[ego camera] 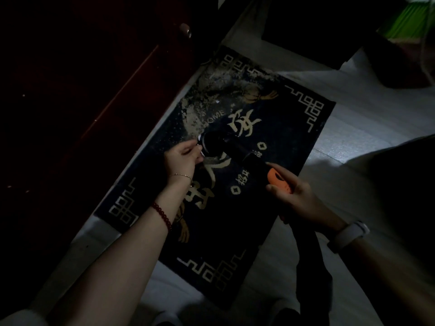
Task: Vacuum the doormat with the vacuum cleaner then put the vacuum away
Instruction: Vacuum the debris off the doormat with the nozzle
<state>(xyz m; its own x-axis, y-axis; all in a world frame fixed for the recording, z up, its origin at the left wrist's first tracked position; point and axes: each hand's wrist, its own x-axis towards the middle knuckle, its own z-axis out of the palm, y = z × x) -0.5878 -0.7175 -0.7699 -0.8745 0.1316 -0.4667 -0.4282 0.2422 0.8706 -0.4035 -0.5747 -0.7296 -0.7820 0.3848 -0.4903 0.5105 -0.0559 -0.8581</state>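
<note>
Dim light, view down onto the floor (353, 95). Nearest: two bare forearms reach forward over a pale tiled surface. Left forearm wears a red bead bracelet (162, 216) and, closer to the wrist, a thin chain bracelet (181, 176); right wrist wears a white watch (350, 234). Right hand (299, 196) grasps the orange handle (279, 181) of a small handheld vacuum cleaner (226, 147), fingers wrapped round the grip. The dark body of the vacuum cleaner runs from that handle up and to the left, lying low over the middle of the doormat (247, 208). Left hand (182, 156) is at the front end of the vacuum cleaner, fingers curled and pinching something white there; what it is cannot be told. The doormat is dark blue with pale fret corners, large characters and the letters "HOME". Its far portion carries a grey, dusty patch (211, 100). Beyond, along the left edge of the doormat, stands a dark red door (82, 90) with a round knob (186, 30).
</note>
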